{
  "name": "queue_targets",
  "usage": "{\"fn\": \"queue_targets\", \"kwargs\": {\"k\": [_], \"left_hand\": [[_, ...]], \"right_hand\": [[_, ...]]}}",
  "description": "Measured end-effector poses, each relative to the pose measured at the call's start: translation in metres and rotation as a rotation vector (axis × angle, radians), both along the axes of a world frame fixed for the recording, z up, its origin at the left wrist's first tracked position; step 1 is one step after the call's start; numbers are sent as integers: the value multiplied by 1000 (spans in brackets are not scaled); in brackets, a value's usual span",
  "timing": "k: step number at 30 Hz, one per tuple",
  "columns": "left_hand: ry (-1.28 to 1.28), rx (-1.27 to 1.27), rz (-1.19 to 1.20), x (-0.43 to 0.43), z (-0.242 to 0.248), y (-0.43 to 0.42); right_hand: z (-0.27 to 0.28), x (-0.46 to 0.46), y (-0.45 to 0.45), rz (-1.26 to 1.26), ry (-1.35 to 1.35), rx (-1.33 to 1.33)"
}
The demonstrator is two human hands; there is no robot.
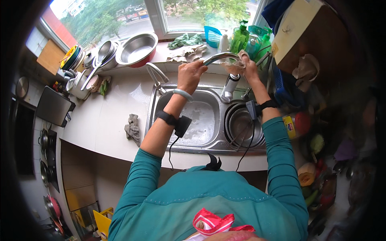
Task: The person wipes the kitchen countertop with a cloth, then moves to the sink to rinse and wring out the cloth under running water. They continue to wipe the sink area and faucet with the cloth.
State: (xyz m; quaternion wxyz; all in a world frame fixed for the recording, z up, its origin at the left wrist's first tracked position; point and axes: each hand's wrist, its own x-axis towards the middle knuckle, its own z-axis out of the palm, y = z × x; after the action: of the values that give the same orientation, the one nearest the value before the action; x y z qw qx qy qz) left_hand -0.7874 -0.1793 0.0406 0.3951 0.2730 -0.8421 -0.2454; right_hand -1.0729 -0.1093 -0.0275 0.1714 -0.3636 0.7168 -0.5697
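Observation:
My left hand (190, 75) grips the spout end of a curved chrome faucet (221, 55) above the sink. A beige cloth (238, 61) is held in my right hand (250, 69), against the other end of the spout. Below that hand stands the faucet's white and black body (230, 88). Under my left forearm lies the wet steel sink basin (200, 120), with some suds and water in it. Nested metal pots (245, 125) sit in the right basin. A second, thinner gooseneck faucet (156, 73) rises at the sink's back left corner.
A crumpled grey rag (132, 129) lies on the counter left of the sink. Along the windowsill are a red and steel basin (137, 49), cloths (187, 49) and green pump bottles (240, 37). A blue plastic basket (286, 89) stands at the right, below a cardboard box (295, 27).

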Motion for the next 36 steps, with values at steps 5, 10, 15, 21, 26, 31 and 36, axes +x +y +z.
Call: {"fn": "queue_targets", "kwargs": {"k": [5,10,15,21,26,31,36], "left_hand": [[59,5,-1,3,-3,14],[91,4,24,5,-6,26],[13,9,4,7,-5,23],[54,44,14,6,-4,25],[59,33,14,7,-1,28],[94,44,13,8,-5,33],[124,21,2,4,-6,34]], "right_hand": [[-10,8,5,-12,-227,-261],[84,71,2,321,128,-423],[124,131,6,297,1179,-159],[99,56,-7,230,121,-85],[82,30,10,253,-298,56],[109,76,6,426,392,-132],[109,76,-3,433,622,-100]]}}
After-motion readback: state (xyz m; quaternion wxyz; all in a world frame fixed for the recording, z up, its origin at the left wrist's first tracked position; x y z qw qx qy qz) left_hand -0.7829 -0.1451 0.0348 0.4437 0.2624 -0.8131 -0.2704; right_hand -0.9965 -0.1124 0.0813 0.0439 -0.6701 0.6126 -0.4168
